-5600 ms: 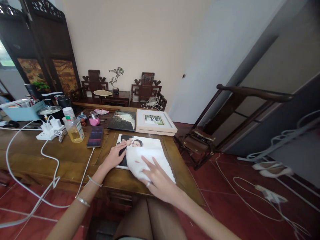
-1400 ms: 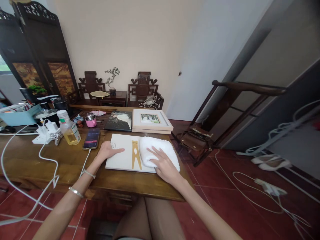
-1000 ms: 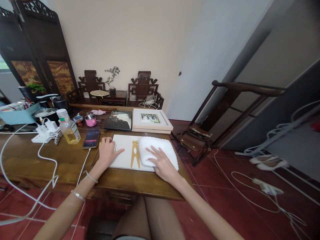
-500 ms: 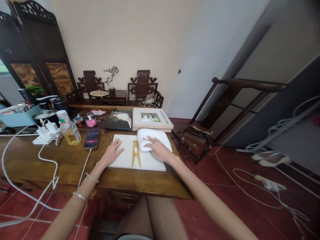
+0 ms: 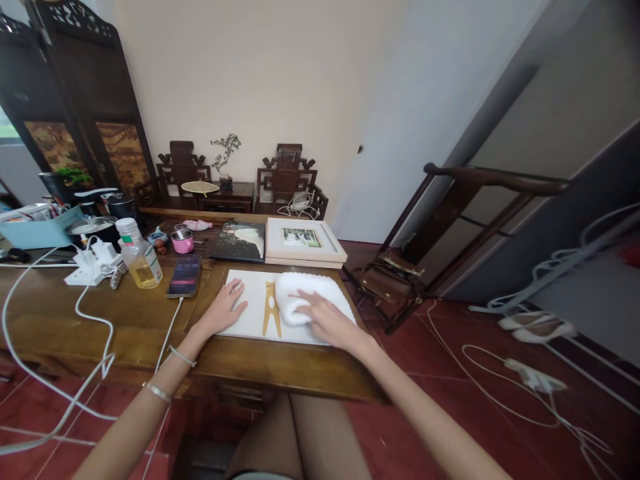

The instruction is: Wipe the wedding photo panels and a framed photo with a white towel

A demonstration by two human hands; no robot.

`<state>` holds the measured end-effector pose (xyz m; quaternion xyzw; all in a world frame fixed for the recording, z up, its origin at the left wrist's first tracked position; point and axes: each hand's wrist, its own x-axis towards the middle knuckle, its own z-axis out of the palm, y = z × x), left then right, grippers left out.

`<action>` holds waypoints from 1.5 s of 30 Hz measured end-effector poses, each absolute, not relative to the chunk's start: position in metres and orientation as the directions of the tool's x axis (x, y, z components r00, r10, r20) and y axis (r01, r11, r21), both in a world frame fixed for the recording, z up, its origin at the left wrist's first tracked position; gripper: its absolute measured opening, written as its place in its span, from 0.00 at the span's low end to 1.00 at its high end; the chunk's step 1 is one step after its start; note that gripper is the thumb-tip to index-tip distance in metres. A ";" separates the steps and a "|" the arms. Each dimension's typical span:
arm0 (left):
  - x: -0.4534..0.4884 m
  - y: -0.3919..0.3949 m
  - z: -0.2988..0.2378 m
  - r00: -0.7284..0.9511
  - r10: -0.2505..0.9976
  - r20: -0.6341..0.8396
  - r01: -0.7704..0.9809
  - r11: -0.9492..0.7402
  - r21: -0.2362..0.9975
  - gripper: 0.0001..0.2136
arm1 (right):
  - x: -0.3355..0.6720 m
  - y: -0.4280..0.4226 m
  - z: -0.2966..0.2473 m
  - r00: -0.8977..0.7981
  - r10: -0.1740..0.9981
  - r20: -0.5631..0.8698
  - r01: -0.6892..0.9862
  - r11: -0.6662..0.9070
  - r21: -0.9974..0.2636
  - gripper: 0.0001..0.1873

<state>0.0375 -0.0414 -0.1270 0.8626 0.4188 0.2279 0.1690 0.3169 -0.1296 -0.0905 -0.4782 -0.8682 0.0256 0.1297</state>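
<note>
A white board [image 5: 253, 312] with a tan wooden prop on its back lies flat on the wooden table [image 5: 125, 320]. My left hand [image 5: 226, 311] rests flat on its left edge, fingers spread. My right hand [image 5: 327, 320] presses a folded white cloth [image 5: 303, 297] onto the board's right half, fingers lying over the cloth.
Behind the board lie a white framed photo [image 5: 303, 240] and a dark photo print [image 5: 240, 241]. To the left stand a phone [image 5: 184, 275], a bottle of yellow liquid [image 5: 141, 257], a pink cup [image 5: 182, 241] and a power strip [image 5: 93, 263] with white cables. A dark wooden chair [image 5: 450, 220] stands at right.
The board, photo side up 5.6 s ago, now lies back side up. My right hand slid the cloth toward the far edge and back nearer. My left hand stayed on the left edge.
</note>
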 end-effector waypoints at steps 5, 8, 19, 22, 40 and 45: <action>0.035 -0.039 -0.129 0.542 0.802 0.251 0.628 -0.585 0.513 0.26 | 0.321 -0.069 -0.099 -0.458 0.858 0.234 0.858 0.495 -0.135 0.28; 0.035 -0.036 -0.133 0.540 0.799 0.264 0.617 -0.589 0.522 0.24 | 0.319 -0.088 -0.100 -0.474 0.845 0.250 0.845 0.516 -0.144 0.29; 0.036 -0.037 -0.135 0.528 0.802 0.280 0.628 -0.591 0.507 0.24 | 0.311 -0.211 -0.078 -0.530 0.837 0.139 0.795 0.547 -0.264 0.33; 0.036 -0.038 -0.131 0.525 0.809 0.265 0.620 -0.577 0.532 0.24 | 0.316 -0.162 -0.081 -0.479 0.862 0.167 0.824 0.507 -0.253 0.33; 0.036 -0.036 -0.135 0.526 0.803 0.279 0.615 -0.586 0.528 0.22 | 0.267 -0.199 -0.088 -0.599 0.789 0.137 0.763 0.614 -0.201 0.28; 0.034 -0.035 -0.136 0.545 0.794 0.270 0.644 -0.602 0.471 0.23 | 0.271 -0.144 -0.088 -0.525 0.833 0.174 0.796 0.553 -0.244 0.28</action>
